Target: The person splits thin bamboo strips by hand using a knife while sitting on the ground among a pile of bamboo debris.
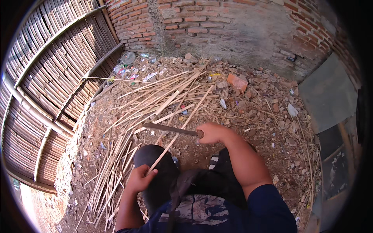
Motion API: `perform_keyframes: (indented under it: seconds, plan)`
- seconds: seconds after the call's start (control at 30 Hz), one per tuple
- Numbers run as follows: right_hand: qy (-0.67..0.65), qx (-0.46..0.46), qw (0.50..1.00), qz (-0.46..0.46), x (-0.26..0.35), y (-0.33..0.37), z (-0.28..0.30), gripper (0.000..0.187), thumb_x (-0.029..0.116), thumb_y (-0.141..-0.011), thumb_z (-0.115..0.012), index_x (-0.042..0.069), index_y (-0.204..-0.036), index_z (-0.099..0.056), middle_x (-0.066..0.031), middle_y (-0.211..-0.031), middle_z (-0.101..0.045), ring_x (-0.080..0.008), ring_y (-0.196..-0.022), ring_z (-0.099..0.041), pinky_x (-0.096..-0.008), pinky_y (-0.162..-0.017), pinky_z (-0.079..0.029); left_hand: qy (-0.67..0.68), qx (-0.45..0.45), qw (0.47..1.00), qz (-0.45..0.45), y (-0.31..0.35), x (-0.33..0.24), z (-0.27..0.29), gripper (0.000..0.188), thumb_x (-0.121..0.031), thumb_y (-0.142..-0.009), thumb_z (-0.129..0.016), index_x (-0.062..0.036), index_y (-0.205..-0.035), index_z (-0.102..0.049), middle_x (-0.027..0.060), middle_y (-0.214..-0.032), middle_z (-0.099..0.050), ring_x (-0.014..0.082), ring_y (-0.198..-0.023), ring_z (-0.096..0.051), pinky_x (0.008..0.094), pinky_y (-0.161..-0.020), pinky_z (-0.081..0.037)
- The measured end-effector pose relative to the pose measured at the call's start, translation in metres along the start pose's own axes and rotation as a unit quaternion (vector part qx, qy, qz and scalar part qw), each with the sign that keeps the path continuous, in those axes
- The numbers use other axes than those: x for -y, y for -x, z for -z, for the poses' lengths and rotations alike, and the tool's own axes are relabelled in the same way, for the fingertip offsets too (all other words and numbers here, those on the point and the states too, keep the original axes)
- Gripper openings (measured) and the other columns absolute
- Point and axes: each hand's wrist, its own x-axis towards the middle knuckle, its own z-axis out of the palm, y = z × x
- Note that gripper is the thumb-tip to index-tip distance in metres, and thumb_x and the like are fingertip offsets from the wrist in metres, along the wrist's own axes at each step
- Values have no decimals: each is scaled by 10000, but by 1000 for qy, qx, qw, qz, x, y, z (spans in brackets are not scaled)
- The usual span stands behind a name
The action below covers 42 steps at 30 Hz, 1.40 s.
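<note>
My left hand [141, 178] is closed around the lower end of a long, thin bamboo strip [182, 131], beside my left knee. The strip slants away up and to the right. In my right hand [211, 133] is the handle of a machete [171, 128], its dark blade pointing left. The blade crosses the strip in the picture; I cannot tell whether they touch. Past the blade lies a pile of pale bamboo strips [167, 97], and a second bundle of strips [110, 174] is spread on the ground left of my left leg.
A woven bamboo wall [58, 62] stands at the left, a brick wall [217, 31] at the back. Rubble and litter cover the ground, with a larger orange brick [237, 82] beyond the machete. Grey panels [330, 93] lean at the right, near some thin sticks [307, 155].
</note>
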Motion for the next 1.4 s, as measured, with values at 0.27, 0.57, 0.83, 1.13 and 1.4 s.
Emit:
perform_keyframes:
  seconds: [0.27,0.57,0.83,1.13,1.4]
  plan:
    - [9,42,998,-38,11,-6,4,500,347,-760,-805,75,-1169,-713,-189,-1045,-727,-364,-1016,-696,-459,-876,-551,-43,-8,999,11,6,-8,0,408,-393,-918,-749,-5,-832,-652,107,-677,-602,193,-644,-571,381,-611,-470]
    - [6,17,995,-99,-5,-1,9,525,333,-764,-796,72,-1208,-697,-202,-1048,-726,-368,-1010,-698,-453,-896,-549,-53,-2,999,6,4,-7,0,454,-451,-900,-745,-9,-839,-659,173,-700,-638,298,-660,-643,416,-637,-496]
    - [46,83,995,21,31,-14,-17,422,369,-774,-804,100,-1089,-723,-160,-961,-729,-351,-937,-705,-470,-814,-544,-52,-3,999,1,4,-7,1,426,-410,-909,-751,-3,-833,-650,138,-688,-610,244,-652,-591,396,-625,-473]
    - [-34,17,994,-107,-13,0,11,458,359,-776,-793,78,-1129,-714,-176,-987,-724,-350,-959,-700,-460,-827,-544,-22,1,1000,10,2,-2,-2,448,-420,-905,-756,-2,-805,-629,141,-662,-602,229,-621,-583,393,-605,-469]
    - [54,8,998,-20,-8,-12,-12,462,378,-771,-794,80,-1116,-718,-189,-995,-720,-384,-979,-695,-485,-845,-545,-30,3,1000,5,3,-3,-2,465,-439,-907,-749,1,-808,-634,145,-660,-600,243,-622,-588,404,-606,-469]
